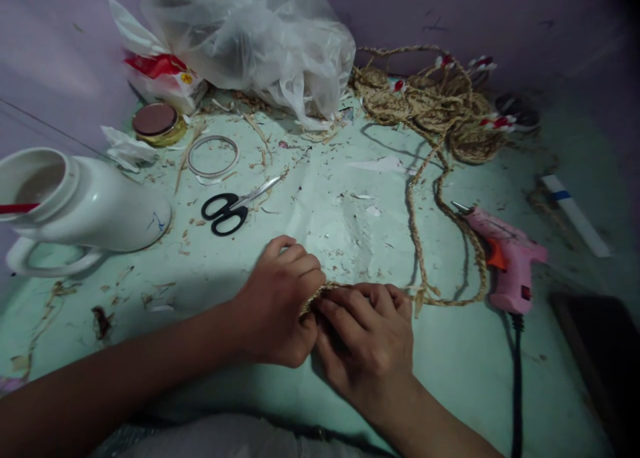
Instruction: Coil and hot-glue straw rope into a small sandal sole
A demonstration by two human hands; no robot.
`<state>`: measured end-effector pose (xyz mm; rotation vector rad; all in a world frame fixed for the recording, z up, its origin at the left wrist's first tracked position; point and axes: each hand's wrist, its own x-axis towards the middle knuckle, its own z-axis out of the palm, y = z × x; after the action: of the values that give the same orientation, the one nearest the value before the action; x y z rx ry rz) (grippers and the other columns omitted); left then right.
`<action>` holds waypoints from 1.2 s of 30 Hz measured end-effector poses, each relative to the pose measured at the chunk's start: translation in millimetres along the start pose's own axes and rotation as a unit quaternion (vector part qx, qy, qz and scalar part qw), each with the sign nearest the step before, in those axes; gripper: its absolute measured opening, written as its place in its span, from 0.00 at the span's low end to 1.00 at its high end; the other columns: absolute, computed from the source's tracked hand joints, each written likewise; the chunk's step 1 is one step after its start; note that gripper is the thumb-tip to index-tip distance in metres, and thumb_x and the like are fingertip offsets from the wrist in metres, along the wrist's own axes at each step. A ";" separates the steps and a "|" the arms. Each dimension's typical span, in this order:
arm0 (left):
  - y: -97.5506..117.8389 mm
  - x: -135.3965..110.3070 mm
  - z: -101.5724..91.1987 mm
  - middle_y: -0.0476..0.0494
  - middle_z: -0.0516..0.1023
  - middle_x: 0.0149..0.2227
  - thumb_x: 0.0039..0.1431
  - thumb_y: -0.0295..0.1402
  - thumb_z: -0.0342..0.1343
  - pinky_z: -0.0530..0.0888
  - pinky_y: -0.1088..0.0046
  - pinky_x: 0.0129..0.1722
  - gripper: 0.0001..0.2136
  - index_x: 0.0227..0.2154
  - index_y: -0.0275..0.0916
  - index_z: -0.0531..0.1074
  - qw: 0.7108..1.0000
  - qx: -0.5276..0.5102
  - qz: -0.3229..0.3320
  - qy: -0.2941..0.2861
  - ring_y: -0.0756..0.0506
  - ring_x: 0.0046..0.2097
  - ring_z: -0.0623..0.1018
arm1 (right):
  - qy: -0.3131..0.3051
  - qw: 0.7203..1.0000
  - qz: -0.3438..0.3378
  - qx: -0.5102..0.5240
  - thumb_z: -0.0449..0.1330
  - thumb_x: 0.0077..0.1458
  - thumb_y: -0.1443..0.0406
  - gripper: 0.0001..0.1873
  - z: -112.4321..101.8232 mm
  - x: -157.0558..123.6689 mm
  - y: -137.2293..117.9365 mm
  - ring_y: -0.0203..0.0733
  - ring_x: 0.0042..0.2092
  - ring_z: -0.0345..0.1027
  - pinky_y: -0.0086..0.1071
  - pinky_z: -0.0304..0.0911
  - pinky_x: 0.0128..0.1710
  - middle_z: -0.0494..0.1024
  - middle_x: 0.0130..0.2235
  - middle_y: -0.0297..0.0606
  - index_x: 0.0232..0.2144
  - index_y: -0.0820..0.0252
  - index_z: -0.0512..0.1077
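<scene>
My left hand point(277, 301) and my right hand point(367, 335) meet at the near middle of the pale green surface point(320, 198). Both have their fingers curled round the end of a braided straw rope point(440, 198). The piece between them is mostly hidden under the fingers. From my right hand the rope runs right, loops past a pink glue gun point(503, 258) and climbs to a tangled pile of the same rope point(430, 101) at the back.
Black-handled scissors point(233, 208) lie ahead of my left hand. A white jug point(75, 201) lies on its side at the left. A tape ring point(213, 155), a round tin point(156, 121) and a crumpled plastic bag point(250, 35) sit at the back. Straw scraps litter the surface.
</scene>
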<state>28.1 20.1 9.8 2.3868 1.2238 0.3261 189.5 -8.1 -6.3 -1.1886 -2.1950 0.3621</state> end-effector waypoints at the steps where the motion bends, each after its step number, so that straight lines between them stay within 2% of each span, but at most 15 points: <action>1: 0.0 -0.1 0.3 0.45 0.69 0.28 0.39 0.29 0.51 0.63 0.55 0.48 0.04 0.23 0.38 0.65 1.000 -0.001 0.000 0.001 0.44 0.34 0.67 | -0.001 1.000 0.003 0.003 0.58 0.53 0.66 0.05 0.0 0.2 0.1 0.47 0.34 0.63 0.45 0.50 0.38 0.80 0.33 0.36 0.32 0.59 0.75; 36: 0.8 -1.8 4.2 0.45 0.69 0.28 0.38 0.28 0.52 0.61 0.52 0.50 0.05 0.23 0.38 0.65 1.000 -0.002 -0.003 0.020 0.43 0.35 0.67 | 0.016 1.000 0.019 0.002 0.58 0.54 0.66 0.06 1.6 -1.8 -3.5 0.45 0.34 0.63 0.44 0.50 0.39 0.79 0.32 0.35 0.32 0.58 0.75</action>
<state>29.3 17.1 6.5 2.3843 1.2468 0.3763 187.0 -11.4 -6.5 -1.2266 -2.1461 0.3600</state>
